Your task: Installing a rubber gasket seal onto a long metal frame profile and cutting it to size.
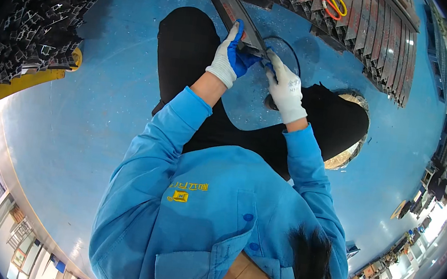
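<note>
A long dark profile strip (223, 0) runs from the top edge down to a spot between my knees. My left hand (231, 58), in a white glove with a blue palm, grips it near its lower end, fingers along its side. My right hand (285, 89), gloved the same way, has its fingers bent and closed at the strip's lower tip. Those fingertips are partly hidden, and whether they also hold something small cannot be made out. A thin black cord or strip (297, 59) curves beside my right fingers above the floor.
Many similar dark profiles (378, 44) lie side by side at the far right, with yellow-and-red-handled scissors (333, 5) on them. Another stack of black profiles (39, 22) rests on a yellow support (22, 88) at left. A round seat (350, 155) shows under my right leg.
</note>
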`<state>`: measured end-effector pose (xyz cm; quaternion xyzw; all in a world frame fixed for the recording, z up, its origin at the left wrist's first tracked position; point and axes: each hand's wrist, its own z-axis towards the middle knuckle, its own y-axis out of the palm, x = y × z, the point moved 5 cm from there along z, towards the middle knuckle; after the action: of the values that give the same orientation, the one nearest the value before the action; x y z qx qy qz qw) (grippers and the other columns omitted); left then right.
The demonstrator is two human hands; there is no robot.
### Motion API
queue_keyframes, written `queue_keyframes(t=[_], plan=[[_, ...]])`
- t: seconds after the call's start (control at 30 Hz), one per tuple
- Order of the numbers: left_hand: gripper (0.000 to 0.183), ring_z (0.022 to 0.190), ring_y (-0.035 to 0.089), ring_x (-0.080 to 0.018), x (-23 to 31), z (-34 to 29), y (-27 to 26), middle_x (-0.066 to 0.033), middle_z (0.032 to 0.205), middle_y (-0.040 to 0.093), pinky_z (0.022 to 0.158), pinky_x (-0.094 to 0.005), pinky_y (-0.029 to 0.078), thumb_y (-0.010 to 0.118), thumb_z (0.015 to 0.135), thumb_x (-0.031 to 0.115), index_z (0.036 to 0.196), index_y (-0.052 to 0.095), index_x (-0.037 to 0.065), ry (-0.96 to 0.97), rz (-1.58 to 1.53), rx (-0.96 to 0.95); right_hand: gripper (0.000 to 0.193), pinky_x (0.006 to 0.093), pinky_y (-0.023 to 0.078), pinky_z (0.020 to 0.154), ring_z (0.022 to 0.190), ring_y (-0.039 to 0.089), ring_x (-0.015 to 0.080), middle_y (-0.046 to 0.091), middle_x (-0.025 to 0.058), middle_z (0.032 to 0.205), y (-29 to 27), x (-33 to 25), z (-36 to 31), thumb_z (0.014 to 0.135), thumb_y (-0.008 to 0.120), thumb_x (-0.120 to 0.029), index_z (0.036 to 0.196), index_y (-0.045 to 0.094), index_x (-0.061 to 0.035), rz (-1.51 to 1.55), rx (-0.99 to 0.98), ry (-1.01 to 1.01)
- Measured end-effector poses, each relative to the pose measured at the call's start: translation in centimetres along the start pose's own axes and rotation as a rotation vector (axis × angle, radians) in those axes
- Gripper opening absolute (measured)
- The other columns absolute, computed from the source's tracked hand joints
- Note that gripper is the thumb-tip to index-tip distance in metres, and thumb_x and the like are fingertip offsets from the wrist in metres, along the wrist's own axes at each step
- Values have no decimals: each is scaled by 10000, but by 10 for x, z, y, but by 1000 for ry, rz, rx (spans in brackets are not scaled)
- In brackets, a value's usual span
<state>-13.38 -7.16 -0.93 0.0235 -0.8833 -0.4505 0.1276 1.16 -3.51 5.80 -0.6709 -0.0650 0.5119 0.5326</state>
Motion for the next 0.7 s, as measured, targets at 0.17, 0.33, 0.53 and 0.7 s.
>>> queue_keyframes(t=[0.17, 0.33, 0.53, 0.7], plan=[[400, 757, 646, -226, 7, 3, 9, -106, 949, 648, 664, -342, 557, 660, 834, 433, 1044, 602, 98, 35, -30, -9, 509, 312, 502, 698, 833, 653, 279, 651, 110, 1089, -17, 2, -4, 788, 566, -8, 1284, 507, -101, -31, -110, -12], [434, 857, 627, -248, 6, 12, 12, -117, 1018, 629, 786, -393, 521, 645, 840, 442, 1104, 571, 106, 25, 5, -23, 505, 301, 502, 697, 853, 652, 273, 639, 104, 1126, -11, 8, 12, 782, 567, 11, 1273, 513, -98, -154, -121, -15], [476, 960, 608, -276, 22, 21, 19, -135, 1099, 604, 901, -451, 487, 637, 839, 455, 1153, 545, 109, 4, 48, -8, 529, 321, 487, 624, 729, 630, 264, 657, 87, 974, -25, 6, 11, 778, 575, -23, 1290, 495, -131, -146, -8, -186], [470, 962, 609, -283, 20, 31, 25, -141, 1106, 602, 895, -461, 489, 641, 837, 448, 1147, 549, 107, 9, 40, -10, 539, 339, 480, 597, 675, 615, 262, 650, 84, 881, -17, 3, 39, 783, 583, -48, 1301, 487, -164, -263, 42, -180]])
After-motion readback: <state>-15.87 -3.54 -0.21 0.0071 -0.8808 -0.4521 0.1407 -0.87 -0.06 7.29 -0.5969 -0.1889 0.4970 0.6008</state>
